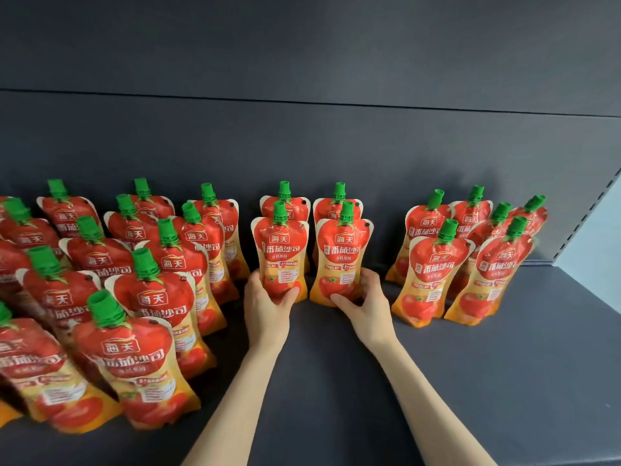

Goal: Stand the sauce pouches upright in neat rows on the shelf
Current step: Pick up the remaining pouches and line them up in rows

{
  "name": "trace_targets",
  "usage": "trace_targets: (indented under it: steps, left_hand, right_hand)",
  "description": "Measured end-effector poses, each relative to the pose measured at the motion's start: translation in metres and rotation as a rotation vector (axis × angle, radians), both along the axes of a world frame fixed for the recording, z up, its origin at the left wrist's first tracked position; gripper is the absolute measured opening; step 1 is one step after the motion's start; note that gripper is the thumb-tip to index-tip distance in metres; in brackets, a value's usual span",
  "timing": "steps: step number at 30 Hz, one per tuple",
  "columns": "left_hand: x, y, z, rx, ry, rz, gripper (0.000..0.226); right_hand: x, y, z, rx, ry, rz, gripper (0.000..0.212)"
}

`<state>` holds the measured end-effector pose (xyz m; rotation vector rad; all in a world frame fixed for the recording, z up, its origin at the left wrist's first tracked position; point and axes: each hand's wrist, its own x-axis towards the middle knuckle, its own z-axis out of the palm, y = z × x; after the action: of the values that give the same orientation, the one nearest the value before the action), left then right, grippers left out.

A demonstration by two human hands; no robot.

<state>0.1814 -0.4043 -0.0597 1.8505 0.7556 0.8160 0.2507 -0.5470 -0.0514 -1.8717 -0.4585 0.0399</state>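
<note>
Red and yellow sauce pouches with green caps stand upright on a dark grey shelf [336,381]. My left hand [267,306] grips the base of one pouch [280,250] in the middle. My right hand [364,302] grips the base of the pouch beside it [341,253]. Both held pouches stand upright on the shelf, each right in front of another pouch [285,205] at the back wall. Several rows of pouches [144,297] fill the left side. A smaller group [470,257] stands on the right.
The dark back panel [302,146] rises behind the pouches. A perforated upright post [591,213] bounds the shelf at the right. Bare shelf surface lies in front of my hands and toward the front right.
</note>
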Motion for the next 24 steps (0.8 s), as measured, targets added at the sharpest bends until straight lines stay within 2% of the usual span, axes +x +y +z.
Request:
trace_targets:
  steps: [4,10,16,24]
  left_hand:
    - [0.0,0.001,-0.005,0.019,-0.02,-0.002,0.06]
    - [0.0,0.007,-0.007,0.023,-0.045,-0.007,0.052]
    - [0.003,0.019,-0.001,-0.203,-0.082,-0.111,0.055]
    - [0.005,0.025,0.005,-0.311,-0.132,-0.244,0.037]
  right_hand:
    - [0.005,0.002,-0.007,-0.035,-0.04,-0.016,0.054]
    - [0.008,0.003,-0.011,-0.068,-0.055,-0.024,0.055]
    - [0.007,0.005,-0.012,-0.075,-0.064,-0.032,0.059]
    - [0.01,0.004,-0.006,-0.019,0.001,-0.01,0.052]
